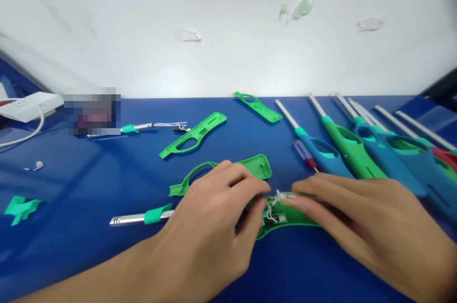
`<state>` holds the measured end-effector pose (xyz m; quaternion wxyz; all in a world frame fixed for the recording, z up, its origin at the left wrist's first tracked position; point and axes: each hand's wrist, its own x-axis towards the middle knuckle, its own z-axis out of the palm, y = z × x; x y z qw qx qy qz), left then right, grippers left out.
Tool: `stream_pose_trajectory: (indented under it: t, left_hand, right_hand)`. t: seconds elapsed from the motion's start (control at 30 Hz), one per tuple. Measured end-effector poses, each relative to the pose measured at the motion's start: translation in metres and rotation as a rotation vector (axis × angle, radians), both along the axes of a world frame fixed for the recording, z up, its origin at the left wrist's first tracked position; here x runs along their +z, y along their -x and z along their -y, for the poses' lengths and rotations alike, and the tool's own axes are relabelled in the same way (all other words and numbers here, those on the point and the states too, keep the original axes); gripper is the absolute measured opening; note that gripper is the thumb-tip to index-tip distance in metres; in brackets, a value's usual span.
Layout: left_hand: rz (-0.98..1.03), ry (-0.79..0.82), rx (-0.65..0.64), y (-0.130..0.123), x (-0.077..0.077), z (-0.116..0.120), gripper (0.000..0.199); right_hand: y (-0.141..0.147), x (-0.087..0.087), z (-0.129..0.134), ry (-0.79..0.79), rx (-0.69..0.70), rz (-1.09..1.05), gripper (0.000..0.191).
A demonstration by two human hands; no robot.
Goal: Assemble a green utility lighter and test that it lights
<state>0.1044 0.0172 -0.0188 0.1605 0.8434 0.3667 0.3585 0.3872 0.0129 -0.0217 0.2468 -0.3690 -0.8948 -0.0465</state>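
A green lighter half-shell (303, 217) lies at the front centre, with white wires (272, 212) and a small dark part inside. Above it, my right hand (371, 222) pinches a clear plastic piece (283, 195) between thumb and forefinger. My left hand (217, 217) bends over the shell's left part, thumb and forefinger closed near the wires; what they hold, if anything, is hidden. From under that hand a metal tube (128, 219) with a teal collar (157, 215) sticks out to the left. Just behind is another green half-shell (255, 167), partly covered by the left hand.
Two more green half-shells (210, 124) (262, 108) lie farther back. Several blue, green and red lighters (360, 150) stand in a row at right, beside a screwdriver (303, 150). Another tube (143, 126), teal scraps (21, 207) and a white power strip (34, 105) are at left.
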Motion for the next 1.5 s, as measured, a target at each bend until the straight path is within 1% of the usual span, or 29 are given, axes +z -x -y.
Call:
stream_pose_trajectory:
  t: [0.17, 0.37, 0.53, 0.73, 0.93, 1.13, 1.27, 1.33, 1.5]
  left_hand:
    - [-0.019, 0.008, -0.017, -0.0009, 0.0001, -0.0009, 0.027]
    - [-0.124, -0.12, -0.052, -0.0009, -0.0039, -0.0011, 0.035]
    - [-0.169, -0.162, -0.065, 0.0021, -0.0068, 0.0016, 0.035]
    - [-0.196, -0.143, -0.057, 0.0048, -0.0065, 0.0019, 0.035]
    - [-0.227, -0.17, -0.089, 0.0039, -0.006, 0.0022, 0.037]
    - [-0.191, -0.171, -0.049, 0.0025, -0.0026, 0.0013, 0.034]
    - [-0.126, -0.102, -0.011, 0.002, -0.0004, 0.0013, 0.034]
    - [-0.104, -0.084, -0.02, 0.002, -0.001, 0.0015, 0.035]
    - [-0.103, -0.126, -0.053, 0.0032, -0.0024, 0.0023, 0.036]
  right_hand:
    - [0.0017, 0.0012, 0.0009, -0.032, 0.006, 0.006, 0.068]
    - [0.0036, 0.0004, 0.0029, -0.068, -0.003, 0.002, 0.067]
    - [0.0047, -0.0018, 0.0023, -0.054, 0.004, -0.022, 0.068]
    - [0.0065, 0.0008, 0.0011, -0.044, 0.016, -0.009, 0.068]
    - [0.0079, -0.0012, 0.0033, -0.027, 0.018, -0.023, 0.065]
    - [0.0093, -0.0007, 0.0029, -0.042, 0.009, -0.019, 0.068]
    - [0.009, 0.002, 0.0027, -0.08, 0.01, -0.035, 0.067]
    - [0.0082, 0.0021, 0.003, -0.09, 0.011, -0.041, 0.065]
    - [0.0069, 0.0001, 0.0039, -0.094, 0.014, -0.03, 0.063]
